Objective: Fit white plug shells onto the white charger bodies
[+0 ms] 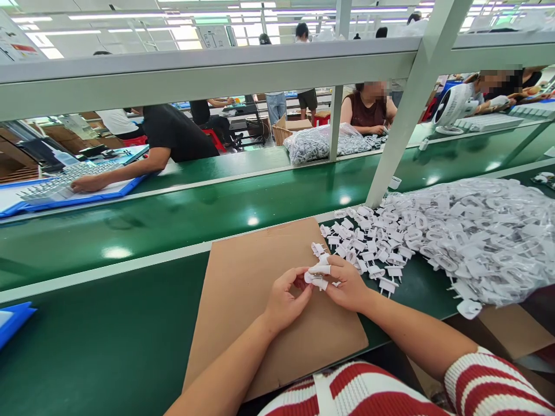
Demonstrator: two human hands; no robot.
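Note:
My left hand (284, 299) and my right hand (347, 284) meet over a brown cardboard sheet (243, 277) on the green bench. Together they pinch a small white plastic plug part (318, 277); the right fingers wear white finger cots. Just right of my hands lie several loose white plug parts (368, 245), some standing on their prongs. Further right is a big heap of white parts in clear bags (485, 237).
A green conveyor belt (173, 214) runs across behind the cardboard. A slanted metal frame post (411, 104) rises from the bench. A blue tray corner (13, 320) is at left. Across the belt, other people work at keyboards; a bag of white parts (316, 144) and a fan (453, 107) stand there.

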